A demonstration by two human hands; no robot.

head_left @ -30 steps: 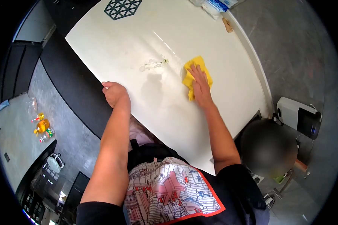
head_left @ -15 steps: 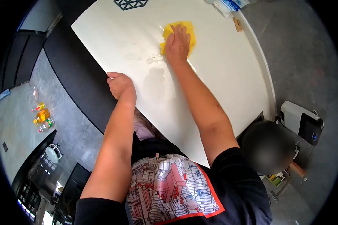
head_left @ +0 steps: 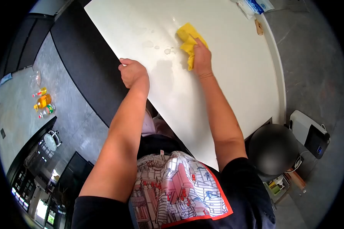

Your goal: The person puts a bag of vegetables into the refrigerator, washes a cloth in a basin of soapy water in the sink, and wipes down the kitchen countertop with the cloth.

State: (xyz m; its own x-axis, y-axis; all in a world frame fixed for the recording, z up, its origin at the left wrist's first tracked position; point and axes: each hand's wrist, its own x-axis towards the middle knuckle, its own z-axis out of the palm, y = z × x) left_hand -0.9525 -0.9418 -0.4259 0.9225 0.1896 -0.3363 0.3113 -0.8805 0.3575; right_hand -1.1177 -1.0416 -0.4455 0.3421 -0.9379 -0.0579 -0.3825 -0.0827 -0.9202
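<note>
A yellow cleaning cloth [head_left: 186, 39] is bunched on the white tabletop [head_left: 233, 76]. My right hand [head_left: 202, 57] grips its right side, the fingers partly hidden from above. Just left of the cloth, small wet patches [head_left: 168, 51] shine on the surface. At the table's left edge my left hand [head_left: 133, 73] is closed, with a sliver of the white edge between thumb and fingers.
A blue-and-white packet [head_left: 254, 5] and a small brown object [head_left: 259, 27] lie by the tabletop's raised far-right rim. Below stands a round black object [head_left: 273, 150], near a white-and-black appliance [head_left: 309, 131]. Several bottles [head_left: 43, 101] are at far left.
The cloth has gone from spread under my flat right hand to bunched in its grip. The camera has shifted, so the tabletop appears further up and right. My left hand stays at the edge.
</note>
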